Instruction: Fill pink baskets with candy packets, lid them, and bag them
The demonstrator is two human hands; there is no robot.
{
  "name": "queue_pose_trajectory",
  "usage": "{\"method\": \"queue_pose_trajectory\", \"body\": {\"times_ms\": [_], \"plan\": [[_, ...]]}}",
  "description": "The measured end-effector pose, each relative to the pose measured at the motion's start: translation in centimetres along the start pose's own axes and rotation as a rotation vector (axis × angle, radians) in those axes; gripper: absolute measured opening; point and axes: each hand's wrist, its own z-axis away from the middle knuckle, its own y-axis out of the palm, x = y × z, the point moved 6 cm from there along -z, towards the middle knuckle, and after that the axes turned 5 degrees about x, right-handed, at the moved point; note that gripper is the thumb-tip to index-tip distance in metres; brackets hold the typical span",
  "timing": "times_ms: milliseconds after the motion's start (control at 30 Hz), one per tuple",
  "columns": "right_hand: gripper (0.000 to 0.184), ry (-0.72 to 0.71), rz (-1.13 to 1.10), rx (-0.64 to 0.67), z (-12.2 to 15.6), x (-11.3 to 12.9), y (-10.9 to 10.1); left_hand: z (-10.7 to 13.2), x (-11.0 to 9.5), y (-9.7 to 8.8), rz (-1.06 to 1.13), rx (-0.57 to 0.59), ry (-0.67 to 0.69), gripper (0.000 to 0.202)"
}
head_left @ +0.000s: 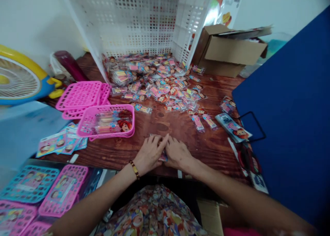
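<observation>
dark red-brown wood grain covers the counter [211,146] in front of us, with a pale wall [28,19] behind. near its front edge, under and between our hands, lies a small shiny plastic packet [163,157] with pink and blue print, only a bit of it showing. our left hand [148,151], a dark-and-gold bracelet [134,170] at its wrist, and our right hand [177,153] meet over it, palms down; the fingers lie close together, slightly bent, and we cannot tell whether they pinch the packet or merely press on it.

left of our hands stands a bright pink open plastic basket [110,135] holding flat clear packets [108,127]. behind it we see stacked pink perforated plastic pieces [79,95]; to its left, light-blue printed cards [55,143] overlap. ahead of our right hand, two slim clear packets [198,123] lie side by side, and beyond them a loose heap of similar packets [177,93] spreads from a big white lattice crate [143,40], its open side towards us. on our right, dark-handled scissors [248,158] lie beside a tall blue panel [288,126]. farther out sit a brown cardboard box [229,53] and a yellow-and-blue fan [43,88].
</observation>
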Motion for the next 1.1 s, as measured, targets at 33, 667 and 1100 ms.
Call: {"method": "queue_pose_trajectory", "body": {"times_ms": [33, 667, 1100], "plan": [[0.08, 0.002, -0.002, -0.01, 0.1, -0.1, 0.0, 0.2, -0.1, -0.2, 0.009, 0.005, 0.027, 0.103], [0.072, 0.025, -0.236, -0.05, -0.7, -3.1, -2.0, 2.7, 26.0, -11.0, -0.214, 0.05, -0.553, 0.044], [0.079, 0.24, -0.492, -0.209, 1.7, -9.1, -9.3, 5.2, 18.6, -8.2, 0.151, 0.004, -0.51, 0.063]]}}
